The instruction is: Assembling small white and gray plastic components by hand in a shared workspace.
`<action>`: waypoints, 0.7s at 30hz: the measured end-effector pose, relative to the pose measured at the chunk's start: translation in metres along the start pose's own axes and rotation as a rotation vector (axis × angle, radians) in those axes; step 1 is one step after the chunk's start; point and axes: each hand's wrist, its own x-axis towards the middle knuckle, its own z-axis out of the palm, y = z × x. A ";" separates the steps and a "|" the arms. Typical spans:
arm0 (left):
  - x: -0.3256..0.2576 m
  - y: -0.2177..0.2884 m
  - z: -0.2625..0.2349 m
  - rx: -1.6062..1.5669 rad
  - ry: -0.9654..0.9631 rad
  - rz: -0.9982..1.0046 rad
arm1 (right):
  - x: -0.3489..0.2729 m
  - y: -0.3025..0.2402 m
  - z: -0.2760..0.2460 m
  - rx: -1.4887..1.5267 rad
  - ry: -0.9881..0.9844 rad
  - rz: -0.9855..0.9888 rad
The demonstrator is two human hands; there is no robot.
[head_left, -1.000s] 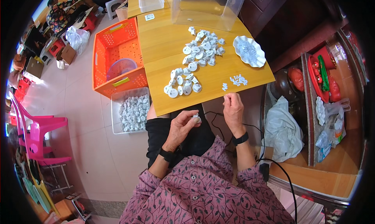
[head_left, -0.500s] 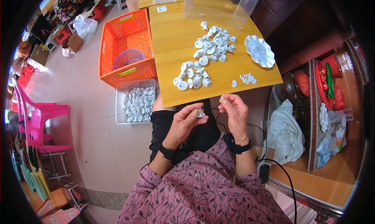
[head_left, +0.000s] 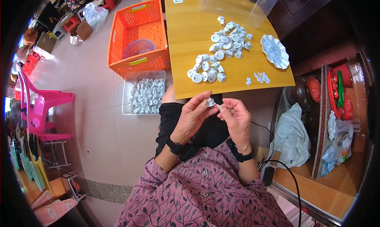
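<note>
My left hand [head_left: 193,117] and my right hand [head_left: 236,117] meet over my lap, just below the near edge of the yellow wooden table [head_left: 233,74]. Between their fingertips they pinch one small white round plastic part [head_left: 211,103]. On the table lies a heap of similar white round parts [head_left: 219,52], with a few tiny white pieces [head_left: 259,78] to its right. A white scalloped dish [head_left: 274,51] holding small pieces sits near the table's right edge.
A clear tray [head_left: 144,93] full of white parts stands on the floor to my left, beside an orange basket [head_left: 139,37]. A clear plastic box [head_left: 239,4] sits at the table's far side. Pink chair [head_left: 39,108] far left; white bag [head_left: 291,136] and shelf right.
My right hand came back from the table edge to my lap. Both hands now hold the small part together, closer to my body.
</note>
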 end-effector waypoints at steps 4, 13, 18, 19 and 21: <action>-0.002 -0.004 -0.001 0.063 0.013 0.014 | -0.002 0.006 0.004 0.023 -0.011 -0.006; -0.007 -0.001 -0.004 0.020 -0.056 -0.025 | -0.005 -0.004 0.012 0.069 -0.023 -0.008; -0.008 -0.001 -0.014 -0.051 -0.053 -0.056 | -0.010 0.001 0.015 -0.027 0.008 -0.081; -0.008 -0.002 -0.015 -0.053 -0.040 -0.051 | -0.010 0.001 0.016 -0.027 0.007 -0.080; -0.008 -0.002 -0.015 -0.055 -0.026 -0.046 | -0.010 0.002 0.018 -0.142 0.041 -0.142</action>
